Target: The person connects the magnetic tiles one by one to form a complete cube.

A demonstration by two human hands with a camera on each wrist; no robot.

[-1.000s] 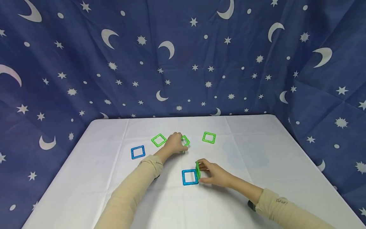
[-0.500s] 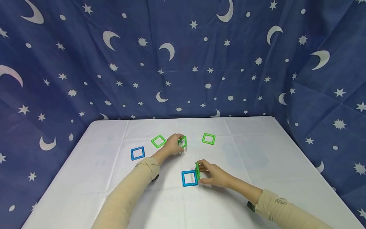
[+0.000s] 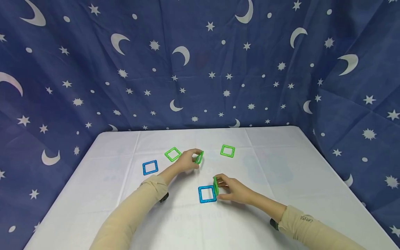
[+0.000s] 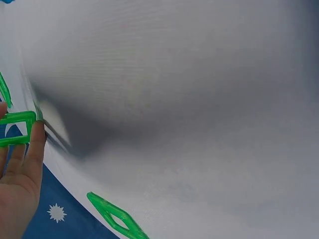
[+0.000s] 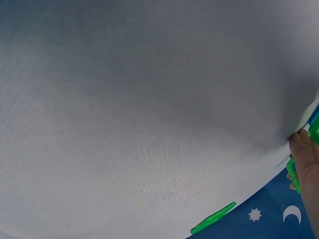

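Observation:
My left hand point(image 3: 186, 161) holds a green square magnetic tile point(image 3: 201, 156) between thumb and fingers, tilted and raised off the table. In the left wrist view the same hand point(image 4: 22, 174) grips that open-framed tile point(image 4: 32, 118). Nearer the front, a blue square magnetic tile point(image 3: 200, 195) lies flat. My right hand point(image 3: 235, 191) pinches a second green tile point(image 3: 216, 186), which stands upright along the blue tile's right edge. Only part of the right hand point(image 5: 306, 162) shows at the border of the right wrist view.
Left of the left hand lie a flat green tile point(image 3: 168, 158) and a blue tile point(image 3: 144, 169). Another flat green tile point(image 3: 228, 146) is farther back, to the right. A white cloth point(image 3: 265, 152) covers the table, with a starry blue curtain point(image 3: 200, 62) behind.
My left hand has drawn back slightly to the left and toward me, turning its green tile to a tilt. The right hand and its upright tile stay in place.

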